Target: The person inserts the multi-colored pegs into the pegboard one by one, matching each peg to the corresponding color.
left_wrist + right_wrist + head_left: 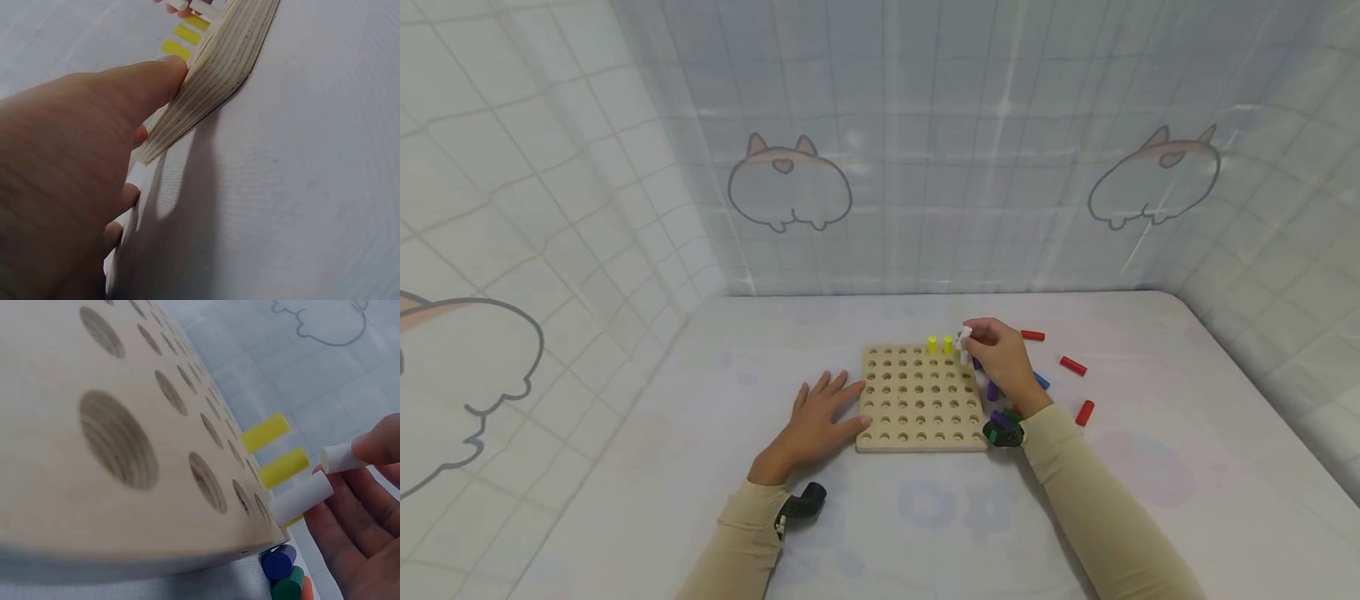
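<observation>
Now the spread left hand (820, 422) is touching the left edge of the wooden board (895, 397), and the right hand (1006, 360) is pinching a white peg (342, 459) above its far right corner, any tilt perhaps risking bumping the planted white peg (301, 495).

Wht peg (340, 458) — held nr 2nd wht peg (303, 495), latter upright in holed board (178, 439).
</observation>
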